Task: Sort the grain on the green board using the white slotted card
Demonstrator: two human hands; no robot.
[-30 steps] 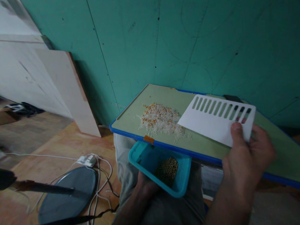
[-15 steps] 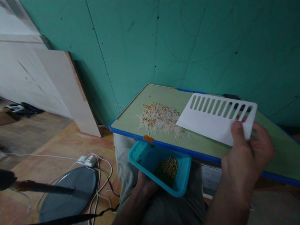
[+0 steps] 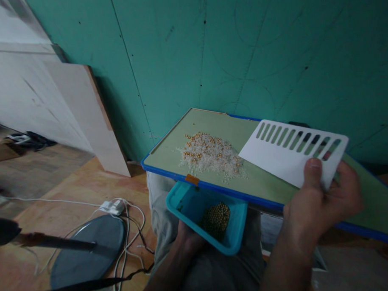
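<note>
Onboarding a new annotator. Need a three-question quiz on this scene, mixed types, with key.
1. Which hand grips the flat white slotted scraper?
A) left
B) right
C) both

2. True or false: the turquoise rectangular plastic tub stands on top of the pale-green, blue-edged tabletop.

3. Which two colours of grain are mixed in the loose pile on the tabletop?

Key:
1. B, the right hand.
2. False; the tub is below the near edge, with the left hand under it.
3. White and orange-yellow.
</note>
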